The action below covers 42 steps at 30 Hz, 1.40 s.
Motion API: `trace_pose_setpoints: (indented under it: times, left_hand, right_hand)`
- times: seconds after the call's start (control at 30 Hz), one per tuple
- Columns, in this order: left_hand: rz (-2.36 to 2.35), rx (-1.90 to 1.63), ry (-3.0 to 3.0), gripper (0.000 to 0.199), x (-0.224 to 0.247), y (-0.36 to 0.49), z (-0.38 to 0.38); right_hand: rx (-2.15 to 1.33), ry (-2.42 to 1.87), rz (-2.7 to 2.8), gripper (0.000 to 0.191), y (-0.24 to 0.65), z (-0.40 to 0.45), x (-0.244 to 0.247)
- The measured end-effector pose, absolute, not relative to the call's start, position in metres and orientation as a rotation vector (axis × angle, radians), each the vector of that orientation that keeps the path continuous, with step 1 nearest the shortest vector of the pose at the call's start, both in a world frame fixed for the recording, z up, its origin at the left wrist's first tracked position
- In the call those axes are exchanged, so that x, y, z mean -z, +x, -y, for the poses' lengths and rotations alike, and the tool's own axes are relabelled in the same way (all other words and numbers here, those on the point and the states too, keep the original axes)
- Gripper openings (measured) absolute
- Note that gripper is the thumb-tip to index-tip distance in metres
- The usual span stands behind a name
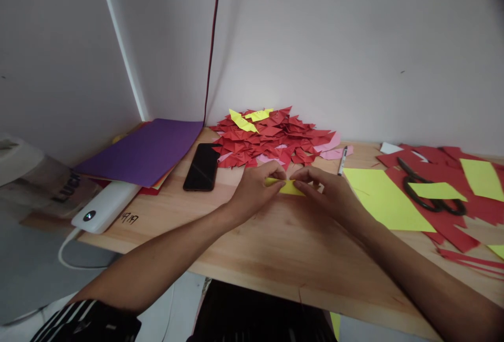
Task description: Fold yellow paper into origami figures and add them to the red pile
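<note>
- Left hand (254, 183), centre of frame: thumb and fingers pinched together on left part of a small yellow paper (294, 189)
- Right hand (333, 188), just right of centre: thumb and fingertips clamped on same paper's right part
- Paper held between both hands, just above or on the wooden desk (252, 247); fingers cover much of it, so fold shape hard to tell
- Behind hands, upper centre: heap of red folded papers (271, 142), two yellow folded pieces (243, 121) on top, pink paper (328, 143) at its right edge
- Left of heap: black phone (200, 168), lying flat
- Right of hands: pen (342, 161), then yellow sheet (388, 200)
- Right side of frame: scissors (422, 203) on red scraps (484, 209), yellow strip (439, 190) across them
- Left side of frame: purple sheet (145, 150) over other coloured sheets, white device (106, 208) with lit display partly under it
</note>
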<state>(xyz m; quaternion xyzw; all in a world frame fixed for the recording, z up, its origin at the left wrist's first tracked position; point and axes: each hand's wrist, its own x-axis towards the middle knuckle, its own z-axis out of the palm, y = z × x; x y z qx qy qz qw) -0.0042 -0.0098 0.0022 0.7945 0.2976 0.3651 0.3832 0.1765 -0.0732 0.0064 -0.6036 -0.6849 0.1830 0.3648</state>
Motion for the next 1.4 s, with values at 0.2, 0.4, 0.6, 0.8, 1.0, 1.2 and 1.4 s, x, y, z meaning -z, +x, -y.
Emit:
trace_pose_setpoints:
  times: [0.2, 0.4, 0.6, 0.8, 1.0, 1.2, 1.4]
  left_hand:
    - [-0.771, -0.919, 1.957, 0.019, -0.001, -0.004, 0.006]
    - [-0.698, -0.879, 2.153, 0.012, -0.003, -0.005, 0.016]
    - [-0.754, -0.926, 2.123, 0.013, -0.001, -0.004, 0.017]
    - [-0.769, -0.905, 1.979, 0.010, 0.002, -0.002, 0.011]
    - [-0.730, -0.808, 2.203, 0.009, 0.004, -0.004, 0.006]
    - [-0.721, -0.783, 2.547, 0.014, 0.009, -0.004, 0.005]
    - [-0.790, -0.916, 2.901, 0.024, 0.011, -0.003, 0.008]
  right_hand:
    - [-0.536, -1.549, 1.730, 0.024, 0.181, 0.072, -0.002]
    - [-0.548, -1.587, 1.739, 0.036, 0.183, 0.070, -0.002]
    - [-0.503, -1.600, 1.824, 0.027, 0.180, 0.071, 0.001]
    - [-0.473, -1.658, 1.839, 0.022, 0.177, 0.072, 0.000]
    - [-0.334, -1.598, 1.988, 0.018, 0.177, 0.071, -0.004]
    - [-0.089, -1.494, 2.149, 0.017, 0.180, 0.070, 0.004]
    - [0.288, -1.455, 2.181, 0.021, 0.179, 0.068, 0.009]
